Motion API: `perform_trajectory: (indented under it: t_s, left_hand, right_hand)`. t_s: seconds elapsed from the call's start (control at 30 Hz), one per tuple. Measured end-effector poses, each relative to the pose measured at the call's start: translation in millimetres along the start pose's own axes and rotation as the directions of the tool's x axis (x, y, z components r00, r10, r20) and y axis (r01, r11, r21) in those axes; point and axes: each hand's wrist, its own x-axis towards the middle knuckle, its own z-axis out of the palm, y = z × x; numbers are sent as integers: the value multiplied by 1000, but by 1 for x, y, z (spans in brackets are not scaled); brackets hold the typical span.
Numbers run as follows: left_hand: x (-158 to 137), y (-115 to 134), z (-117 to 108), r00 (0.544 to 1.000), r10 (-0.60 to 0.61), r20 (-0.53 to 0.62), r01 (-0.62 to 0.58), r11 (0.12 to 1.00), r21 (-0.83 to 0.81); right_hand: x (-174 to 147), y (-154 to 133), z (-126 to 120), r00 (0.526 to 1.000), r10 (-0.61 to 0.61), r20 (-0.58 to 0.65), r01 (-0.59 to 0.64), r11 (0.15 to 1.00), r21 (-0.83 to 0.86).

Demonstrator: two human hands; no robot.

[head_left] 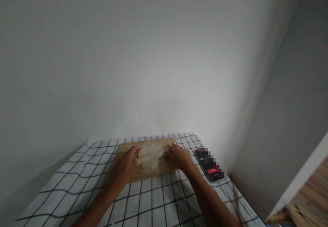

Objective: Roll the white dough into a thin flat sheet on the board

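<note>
A flattened sheet of pale dough (151, 155) with an uneven edge lies on a wooden board (145, 176). My left hand (130, 161) is at the dough's left edge, its fingers curled and pinching the rim. At the opposite edge, my right hand (180, 156) has its fingers bent down onto the dough, closed on its right side. The fingertips of the right hand are partly hidden by the hand itself. Smears of dough or flour show on the board around the sheet.
A white tablecloth with dark grid lines (159, 199) covers the table under the board. To the right lies a phone (210, 169) with a lit screen, partly blurred out. A pale wall (153, 66) rises behind the table. Wooden flooring (311, 189) shows at lower right.
</note>
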Motion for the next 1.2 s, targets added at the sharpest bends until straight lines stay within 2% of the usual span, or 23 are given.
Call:
perform_trajectory:
  t_s: [0.1, 0.3, 0.47, 0.63, 0.83, 1.0, 1.2]
  left_hand:
    - [-2, 2, -2, 1000, -6, 15, 7, 999, -47]
    - [-5, -4, 2, 1000, -2, -26, 2, 1000, 2]
    - [-3, -5, 2, 998, -5, -65, 12, 994, 107]
    - [1, -9, 2, 999, -22, -49, 28, 991, 128]
    - [3, -14, 5, 998, -38, -58, 45, 991, 126]
    - [1, -9, 2, 998, -48, -47, 53, 991, 119]
    - [1, -16, 7, 998, -46, -35, 50, 992, 113]
  right_hand:
    - [-2, 0, -2, 1000, -8, 15, 8, 1000, -6]
    - [7, 5, 8, 997, -73, 31, 73, 997, -1]
    - [39, -2, 23, 991, -117, 59, 119, 992, -42]
    - [75, -8, 28, 988, -129, 83, 136, 987, -85]
    - [99, -10, 30, 986, -115, 123, 128, 987, -101]
    - [101, -11, 32, 988, -110, 111, 122, 988, -100]
    - [89, -3, 38, 992, -117, 50, 121, 989, -84]
